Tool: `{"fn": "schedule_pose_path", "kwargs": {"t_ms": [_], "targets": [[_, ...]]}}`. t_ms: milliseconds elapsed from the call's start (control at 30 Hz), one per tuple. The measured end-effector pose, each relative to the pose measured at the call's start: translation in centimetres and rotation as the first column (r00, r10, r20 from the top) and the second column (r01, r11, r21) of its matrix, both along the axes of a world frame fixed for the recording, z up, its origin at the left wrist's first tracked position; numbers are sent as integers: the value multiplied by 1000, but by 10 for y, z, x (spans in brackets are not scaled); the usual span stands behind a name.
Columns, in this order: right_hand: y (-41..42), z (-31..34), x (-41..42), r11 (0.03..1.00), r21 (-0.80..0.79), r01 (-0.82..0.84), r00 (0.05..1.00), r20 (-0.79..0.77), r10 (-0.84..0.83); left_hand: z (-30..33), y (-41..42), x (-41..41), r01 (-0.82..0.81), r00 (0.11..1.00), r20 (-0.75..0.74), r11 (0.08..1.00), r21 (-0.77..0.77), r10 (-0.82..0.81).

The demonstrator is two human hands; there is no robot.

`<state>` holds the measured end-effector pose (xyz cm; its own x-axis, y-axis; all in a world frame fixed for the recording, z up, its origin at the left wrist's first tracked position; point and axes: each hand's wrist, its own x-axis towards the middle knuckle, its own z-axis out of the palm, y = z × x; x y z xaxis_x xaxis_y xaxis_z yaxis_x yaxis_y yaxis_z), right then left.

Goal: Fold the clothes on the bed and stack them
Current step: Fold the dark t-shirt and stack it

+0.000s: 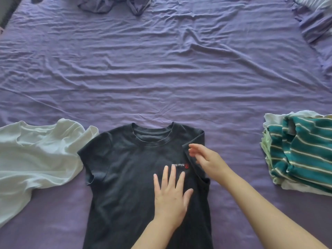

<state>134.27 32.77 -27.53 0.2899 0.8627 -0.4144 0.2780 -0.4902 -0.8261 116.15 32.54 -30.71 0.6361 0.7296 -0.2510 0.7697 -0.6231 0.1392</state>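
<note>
A dark grey T-shirt [125, 168] lies flat on the purple bed sheet [161, 69], collar away from me, with small white and red lettering on the chest. Its right sleeve is folded inward over the body. My left hand [171, 193] presses flat on the shirt's chest with fingers spread. My right hand [204, 159] hovers at the folded right sleeve, fingers loosely bent; it holds nothing that I can see. A crumpled white shirt [36, 155] lies to the left. At the right sits a stack with a teal striped garment [305, 151] on top.
A bunched purple cloth [115, 4] lies at the far edge of the bed. Purple bedding and a striped pillow [316, 20] fill the far right corner. The wide middle of the wrinkled sheet carries no clothes.
</note>
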Motion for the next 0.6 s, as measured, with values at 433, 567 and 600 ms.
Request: {"fn": "schedule_pose_path", "kwargs": {"t_ms": [433,567,600], "targets": [[-18,-56,-50,911,-367,-187,465,784,411,-14,44,-70,223,975,2,973,52,-223],[-6,-34,-102,924,-290,-249,503,777,379,7,67,-100,-6,982,190,992,126,-19],[0,-32,-119,923,-271,-272,515,770,377,10,75,-110,-124,969,231,984,130,92]]}}
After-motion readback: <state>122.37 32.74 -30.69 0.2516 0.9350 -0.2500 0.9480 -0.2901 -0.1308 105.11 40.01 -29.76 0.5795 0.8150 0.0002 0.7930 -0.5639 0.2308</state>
